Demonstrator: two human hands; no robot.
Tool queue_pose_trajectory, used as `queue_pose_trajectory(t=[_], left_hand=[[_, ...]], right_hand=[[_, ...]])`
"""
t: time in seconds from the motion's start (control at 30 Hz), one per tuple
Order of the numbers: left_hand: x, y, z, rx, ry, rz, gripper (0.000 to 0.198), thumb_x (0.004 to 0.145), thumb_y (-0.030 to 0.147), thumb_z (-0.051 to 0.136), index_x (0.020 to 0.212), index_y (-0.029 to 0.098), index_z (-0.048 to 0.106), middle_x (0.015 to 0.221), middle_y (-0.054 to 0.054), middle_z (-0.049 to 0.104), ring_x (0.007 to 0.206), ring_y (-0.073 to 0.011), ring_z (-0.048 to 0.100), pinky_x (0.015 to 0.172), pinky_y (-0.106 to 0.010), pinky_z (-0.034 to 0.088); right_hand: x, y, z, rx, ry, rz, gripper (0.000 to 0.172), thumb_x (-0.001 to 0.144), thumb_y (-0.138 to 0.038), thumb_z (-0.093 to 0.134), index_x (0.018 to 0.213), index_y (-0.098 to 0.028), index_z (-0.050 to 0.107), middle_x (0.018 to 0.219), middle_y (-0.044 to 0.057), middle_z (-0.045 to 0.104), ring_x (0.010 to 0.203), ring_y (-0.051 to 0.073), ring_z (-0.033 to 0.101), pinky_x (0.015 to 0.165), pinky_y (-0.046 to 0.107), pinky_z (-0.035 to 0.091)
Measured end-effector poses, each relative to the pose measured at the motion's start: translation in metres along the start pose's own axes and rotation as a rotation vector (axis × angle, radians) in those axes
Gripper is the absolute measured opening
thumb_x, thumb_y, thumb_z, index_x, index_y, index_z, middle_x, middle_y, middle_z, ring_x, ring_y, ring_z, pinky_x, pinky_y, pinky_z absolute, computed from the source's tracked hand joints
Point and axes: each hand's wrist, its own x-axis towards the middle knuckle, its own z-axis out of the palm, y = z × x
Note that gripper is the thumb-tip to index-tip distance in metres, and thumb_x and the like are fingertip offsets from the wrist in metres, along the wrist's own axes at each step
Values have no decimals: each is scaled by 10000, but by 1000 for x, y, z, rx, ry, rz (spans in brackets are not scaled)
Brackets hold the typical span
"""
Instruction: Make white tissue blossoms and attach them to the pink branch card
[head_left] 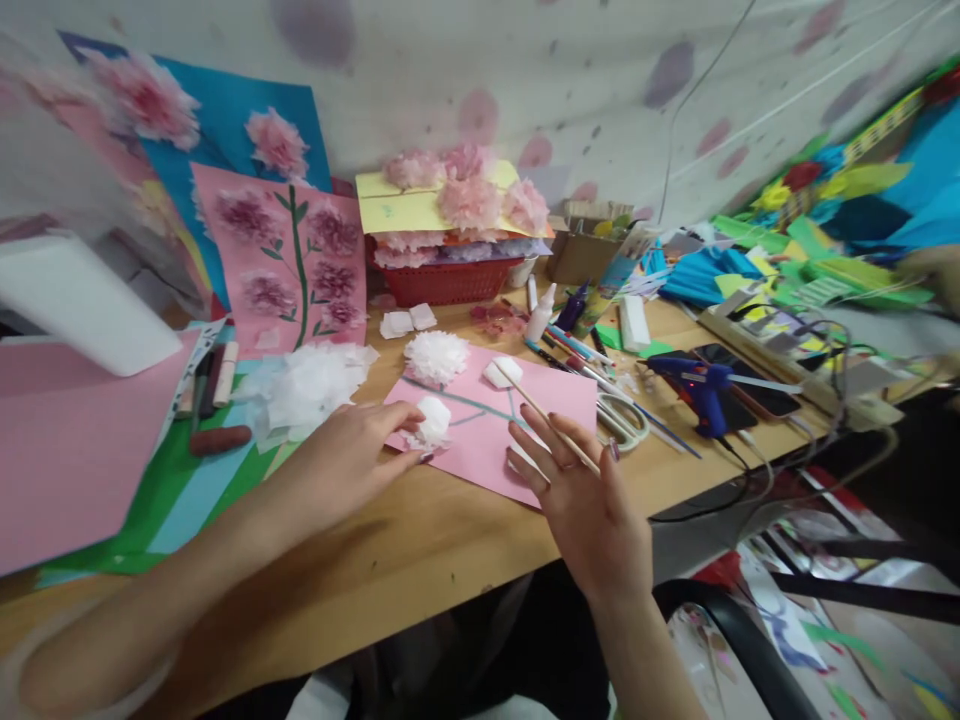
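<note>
The small white flower (431,424) sits near the pink sheet's (480,446) left corner, pinched by the left hand (364,450), probably to steady it. The right hand (585,500) lightly grips a thin stick (519,385) (fingers spread, perhaps for control). Toward the table's (420,560) right end lies a glue gun (701,390).

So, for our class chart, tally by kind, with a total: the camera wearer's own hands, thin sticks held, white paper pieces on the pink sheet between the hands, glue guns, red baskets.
Own hands: 2
Thin stick: 1
White paper pieces on the pink sheet, one partly hidden by the right hand: 4
Glue gun: 1
Red basket: 1
Total: 9
</note>
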Motion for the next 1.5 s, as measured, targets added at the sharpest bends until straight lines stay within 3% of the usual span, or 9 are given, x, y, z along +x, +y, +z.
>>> queue_pose_trajectory(t=[0.2,0.33,0.57,0.7,0.8,0.9,0.97,1.17,1.5], left_hand=[[22,62,30,-725,-321,-50,346,772,473,654,932,173,724,933,-86,770,893,-265,725,779,-372,580],[25,66,39,-867,-386,-146,226,745,391,691,773,170,735,796,-60,776,798,-234,740,751,-353,597],[11,46,-8,-863,-85,-286,371,604,520,820,747,191,730,738,-52,785,701,-221,744,751,-380,624],[-2,35,-26,-797,57,-273,403,568,543,834,720,188,716,705,-50,778,650,-215,737,711,-365,629],[-10,24,-39,-812,255,-268,420,543,533,859,689,183,676,692,-33,770,616,-183,722,645,-295,616],[-13,18,-43,-869,363,-288,453,525,542,876,660,179,642,685,-23,767,585,-156,708,610,-250,601],[-12,19,-40,-900,325,-309,477,525,574,866,650,170,646,692,-38,771,590,-163,713,616,-258,604],[-12,16,-33,-1005,155,-262,439,599,536,837,780,153,725,799,-73,794,731,-205,748,743,-331,615],[-102,-51,-126,-293,711,-747,341,550,465,774,613,159,640,562,12,695,647,-165,663,729,-298,518]], right_hand=[[-11,-5,15,20,-57,49,437,992,-541,304,1201,-286,592,1424,108,567,1180,296,641,870,515,564],[-19,-13,12,134,-75,87,421,987,-539,335,1167,-286,620,1400,110,589,1140,300,658,816,528,577],[-23,-32,-9,246,-34,77,387,965,-546,410,1119,-296,661,1381,83,608,1236,314,600,913,594,528],[-25,-39,-31,73,-34,70,439,938,-573,441,1021,-218,687,1122,150,741,997,318,720,837,553,563],[-26,-51,-56,-247,224,-55,477,917,-582,472,881,-160,691,837,127,764,802,280,737,812,489,564],[-28,-63,-66,-609,766,-516,349,924,-474,527,896,-165,685,899,68,733,892,228,700,873,416,521],[-29,-67,-59,-617,842,-743,263,930,-411,544,881,-185,670,912,39,705,955,219,686,884,394,509],[-30,-43,-16,-761,372,-849,224,974,-235,467,949,-194,685,966,67,719,1006,247,688,898,436,510],[1,16,-6,-1172,-173,-557,157,941,-226,538,1079,-230,613,1229,126,658,1163,272,612,922,447,531]])
